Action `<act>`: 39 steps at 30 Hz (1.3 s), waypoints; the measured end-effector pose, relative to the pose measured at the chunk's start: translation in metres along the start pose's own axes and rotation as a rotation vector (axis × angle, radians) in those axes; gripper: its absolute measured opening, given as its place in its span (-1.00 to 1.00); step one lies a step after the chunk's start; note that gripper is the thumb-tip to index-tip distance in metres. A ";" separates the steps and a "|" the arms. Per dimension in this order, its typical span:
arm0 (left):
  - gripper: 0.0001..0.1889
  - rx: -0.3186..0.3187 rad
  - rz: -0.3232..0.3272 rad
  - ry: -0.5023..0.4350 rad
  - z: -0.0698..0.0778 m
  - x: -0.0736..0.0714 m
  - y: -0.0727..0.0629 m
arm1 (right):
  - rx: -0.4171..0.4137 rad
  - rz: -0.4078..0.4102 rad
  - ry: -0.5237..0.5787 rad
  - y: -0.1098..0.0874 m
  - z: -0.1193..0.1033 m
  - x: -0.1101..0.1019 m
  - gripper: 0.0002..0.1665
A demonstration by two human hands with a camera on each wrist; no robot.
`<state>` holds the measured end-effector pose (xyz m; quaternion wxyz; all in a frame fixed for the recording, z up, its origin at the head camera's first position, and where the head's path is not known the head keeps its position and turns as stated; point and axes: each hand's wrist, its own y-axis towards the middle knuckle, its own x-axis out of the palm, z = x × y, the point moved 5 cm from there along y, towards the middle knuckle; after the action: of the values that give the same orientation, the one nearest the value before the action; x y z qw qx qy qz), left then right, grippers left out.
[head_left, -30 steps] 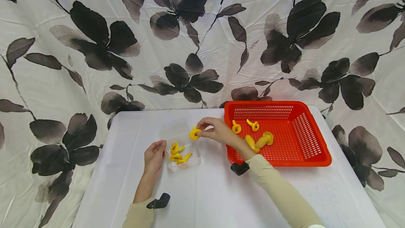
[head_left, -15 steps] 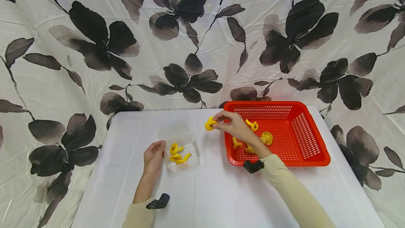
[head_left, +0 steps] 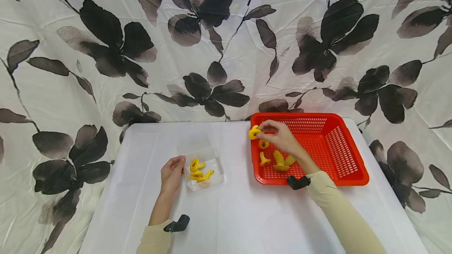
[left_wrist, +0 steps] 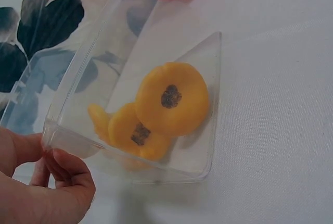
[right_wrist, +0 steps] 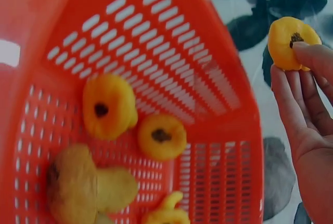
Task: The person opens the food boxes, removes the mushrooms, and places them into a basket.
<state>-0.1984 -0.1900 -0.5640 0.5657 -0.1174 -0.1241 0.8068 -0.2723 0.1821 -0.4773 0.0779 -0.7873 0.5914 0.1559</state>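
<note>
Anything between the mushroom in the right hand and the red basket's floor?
Possibly the left rim of the red basket; the held mushroom overlaps it in the head view, clearance unclear. Other mushrooms lie on the floor nearby.

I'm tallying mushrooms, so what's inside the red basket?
In the head view, the red basket shows four mushrooms, one partly covered by the right forearm; what lies beneath the right hand is hidden there.

A floral cloth point(head_left: 254, 58) (creased, dark-patterned) hangs behind the white table point(head_left: 240, 218).
</note>
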 end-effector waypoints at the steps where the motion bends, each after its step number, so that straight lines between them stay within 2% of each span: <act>1: -0.66 -0.003 -0.001 0.000 0.000 0.000 0.000 | 0.004 0.000 -0.004 0.000 0.002 -0.003 -0.69; 16: -0.66 -0.024 -0.014 0.024 0.002 -0.001 0.005 | 0.067 -0.012 -0.134 0.002 0.025 -0.038 -0.65; 26: -0.65 -0.033 -0.008 0.020 0.001 -0.001 0.004 | 0.031 -0.057 -0.308 0.005 0.038 -0.043 -0.69; 32: -0.64 -0.035 -0.015 0.013 0.001 -0.001 0.004 | 0.051 -0.120 -0.359 0.008 0.050 -0.040 -0.73; 39: -0.64 -0.032 -0.017 0.021 0.001 -0.002 0.005 | 0.059 -0.232 -0.447 0.013 0.057 -0.032 -0.84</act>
<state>-0.2023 -0.1933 -0.5647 0.5719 -0.1340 -0.1318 0.7985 -0.3011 0.2246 -0.5192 0.2470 -0.7932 0.4696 0.2989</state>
